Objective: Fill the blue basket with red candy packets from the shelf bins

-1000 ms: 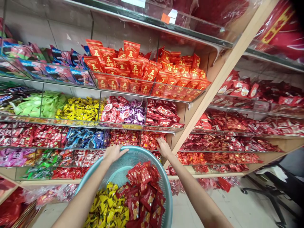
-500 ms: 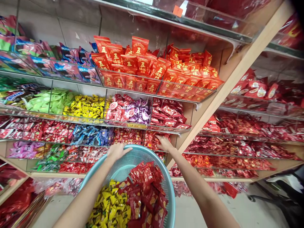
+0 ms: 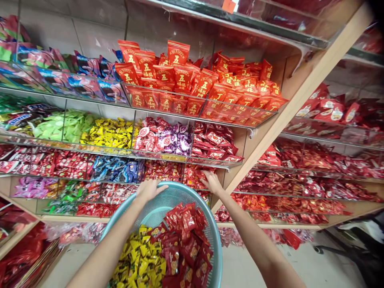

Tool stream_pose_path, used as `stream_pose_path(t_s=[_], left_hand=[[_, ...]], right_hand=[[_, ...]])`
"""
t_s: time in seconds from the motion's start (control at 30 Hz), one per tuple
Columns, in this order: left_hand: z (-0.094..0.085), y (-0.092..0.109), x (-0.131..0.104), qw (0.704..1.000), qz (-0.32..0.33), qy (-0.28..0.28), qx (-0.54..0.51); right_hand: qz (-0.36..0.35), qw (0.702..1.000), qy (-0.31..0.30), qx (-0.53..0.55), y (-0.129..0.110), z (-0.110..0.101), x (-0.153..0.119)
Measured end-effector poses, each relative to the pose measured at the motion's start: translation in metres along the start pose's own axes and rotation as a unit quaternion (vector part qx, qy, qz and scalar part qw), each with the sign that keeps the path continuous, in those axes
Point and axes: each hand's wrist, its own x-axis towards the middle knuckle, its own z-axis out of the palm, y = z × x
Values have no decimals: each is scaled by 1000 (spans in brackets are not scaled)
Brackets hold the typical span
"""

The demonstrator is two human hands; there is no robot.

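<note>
A round teal plastic basket [image 3: 216, 240] fills the lower middle, holding yellow-wrapped candies [image 3: 141, 256] on its left and dark red candy packets [image 3: 192, 256] on its right. My left hand [image 3: 148, 189] is closed over the basket's far rim, thumb along the inside. Beyond the rim, my right hand [image 3: 212, 182] reaches into a shelf compartment of small red candy packets [image 3: 192, 176]. Its thumb and fingers are apart and touch the packets; the fingertips are partly hidden among them, and I see nothing held.
Clear-fronted shelves hold yellow candies [image 3: 111, 134], purple-and-white candies [image 3: 177, 140] and large red packets [image 3: 180, 78] above. A slanting wooden upright [image 3: 258, 156] divides off the right-hand shelves. A dark chair base [image 3: 330, 248] stands at the lower right on the tiled floor.
My right hand has shifted slightly right within the compartment of red packets. The view has moved a little; my left hand stays on the basket rim.
</note>
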Motion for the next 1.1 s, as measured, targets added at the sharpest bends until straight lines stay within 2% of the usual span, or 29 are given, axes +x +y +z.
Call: stream_pose_path(t_s=[0.13, 0.2, 0.23, 0.27, 0.3, 0.37, 0.43, 0.47, 0.53, 0.6, 0.73, 0.8, 0.83, 0.87, 0.97, 1.0, 1.03, 1.07, 1.1], left_hand=[[0, 1, 0, 1000, 7, 3, -1], [0, 1, 0, 1000, 6, 0, -8], [0, 1, 0, 1000, 5, -2, -12], [0, 1, 0, 1000, 4, -4, -15], [0, 1, 0, 1000, 4, -5, -17], [1, 1, 0, 1000, 4, -4, -19], [1, 1, 0, 1000, 4, -2, -20], [1, 1, 0, 1000, 3, -1, -20], [1, 1, 0, 1000, 4, 2, -19], [2, 0, 0, 1000, 7, 4, -18], [3, -1, -1, 1000, 13, 6, -9], [3, -2, -1, 1000, 14, 4, -5], [3, -2, -1, 1000, 13, 0, -5], [3, -2, -1, 1000, 11, -3, -5], [3, -2, -1, 1000, 8, -1, -5], [3, -1, -1, 1000, 9, 3, -4], [3, -1, -2, 1000, 12, 8, -1], [3, -1, -2, 1000, 15, 10, 0], [3, -1, -2, 1000, 18, 12, 1]], right_hand=[[8, 992, 49, 114, -4, -18, -14], [40, 967, 77, 241, -17, -26, -22], [59, 938, 86, 330, -26, -28, -25], [78, 896, 85, 430, -37, -30, -28], [97, 838, 70, 533, -49, -31, -31], [139, 702, 11, 699, -71, -32, -36], [185, 584, -50, 789, -90, -30, -38], [203, 541, -73, 813, -97, -28, -39], [214, 492, -109, 837, -110, -22, -40], [188, 480, -141, 845, -120, -16, -41], [120, 514, -217, 821, -137, -4, -42], [92, 560, -265, 780, -145, 1, -43], [70, 596, -285, 747, -149, 4, -44], [38, 645, -300, 702, -153, 6, -44], [-104, 838, -275, 460, -168, 15, -47], [-153, 889, -252, 351, -173, 19, -48], [-197, 920, -236, 244, -178, 23, -48], [-233, 933, -228, 151, -183, 27, -49], [-263, 933, -233, 76, -188, 31, -49]])
